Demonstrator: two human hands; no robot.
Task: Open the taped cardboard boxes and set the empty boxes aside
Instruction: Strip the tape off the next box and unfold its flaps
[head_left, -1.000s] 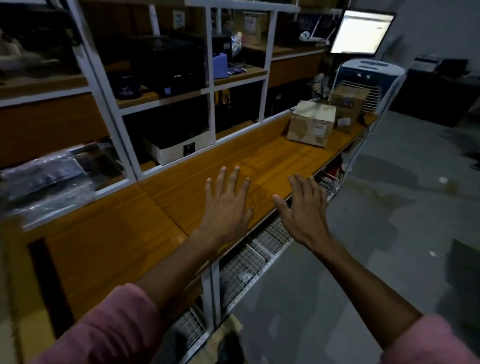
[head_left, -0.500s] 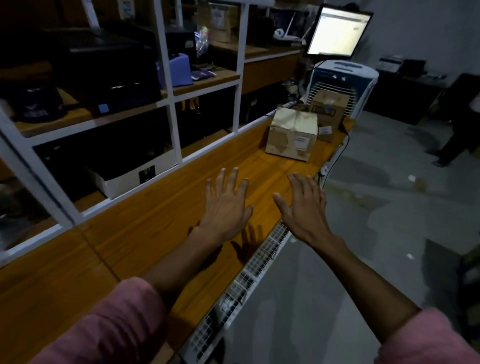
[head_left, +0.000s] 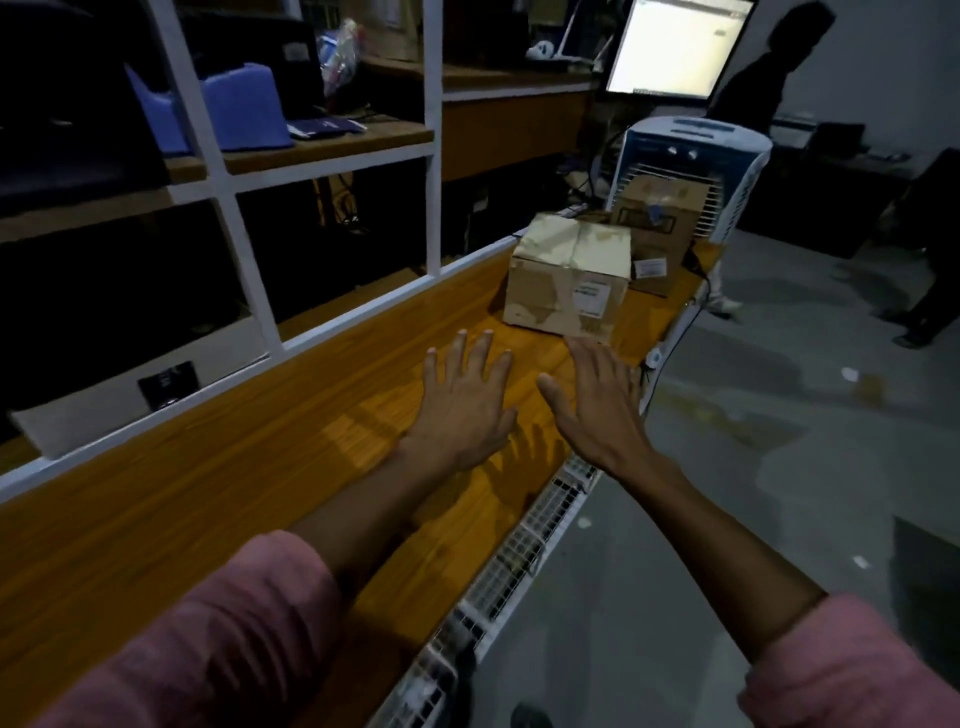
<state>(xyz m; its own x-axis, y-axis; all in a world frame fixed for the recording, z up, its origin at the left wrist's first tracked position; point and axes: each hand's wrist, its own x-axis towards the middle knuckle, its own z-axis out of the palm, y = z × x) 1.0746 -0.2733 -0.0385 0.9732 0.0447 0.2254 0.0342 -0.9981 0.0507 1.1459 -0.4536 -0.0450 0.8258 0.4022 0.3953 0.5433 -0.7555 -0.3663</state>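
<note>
A taped cardboard box (head_left: 566, 275) with a white label sits on the wooden counter (head_left: 218, 483), just beyond my fingertips. A second, darker cardboard box (head_left: 657, 228) stands behind it at the counter's far end. My left hand (head_left: 462, 405) is held out flat above the counter, fingers spread, holding nothing. My right hand (head_left: 597, 405) is stretched out beside it, fingers straight, its tips close to the near box's lower right corner without touching it.
White-framed shelves (head_left: 431, 140) with dark equipment and a blue item (head_left: 244, 109) line the left. An air cooler (head_left: 691, 166) and a lit monitor (head_left: 675, 47) stand past the boxes. Another person (head_left: 763, 78) walks at the far right. Wire baskets (head_left: 519, 556) hang under the counter edge.
I have moved along the counter toward the boxes; they are now much nearer to my outstretched hands. Both hands stay open. A person has come into view at the back right.
</note>
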